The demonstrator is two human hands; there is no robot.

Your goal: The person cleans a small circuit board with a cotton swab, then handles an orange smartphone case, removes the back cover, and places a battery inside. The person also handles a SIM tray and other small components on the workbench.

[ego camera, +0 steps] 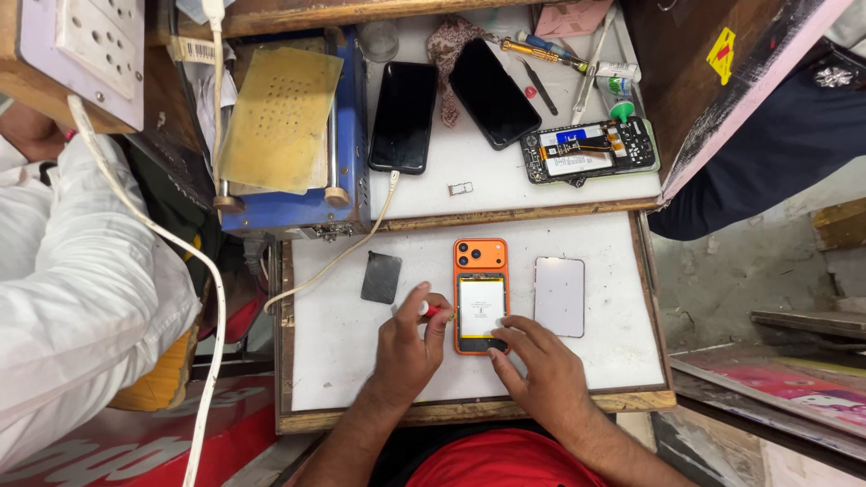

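Observation:
An orange phone [480,261] lies face down on the white work board [613,361] with its back off, showing a white battery [481,307]. My left hand [408,347] grips a small red-handled tool [433,311] whose tip meets the phone's left edge. My right hand [539,370] rests with fingers spread, pressing the phone's lower end. A pale back panel [559,296] lies just right of the phone. A small dark square pad [382,277] lies to the left.
On the upper shelf lie two black phones [404,115] [494,92], an opened phone showing its circuit board [591,149], a tiny metal tray [460,188] and several hand tools [550,50]. A blue heating machine [289,135] stands left. A person in white [81,298] sits at left; another stands at right [767,153].

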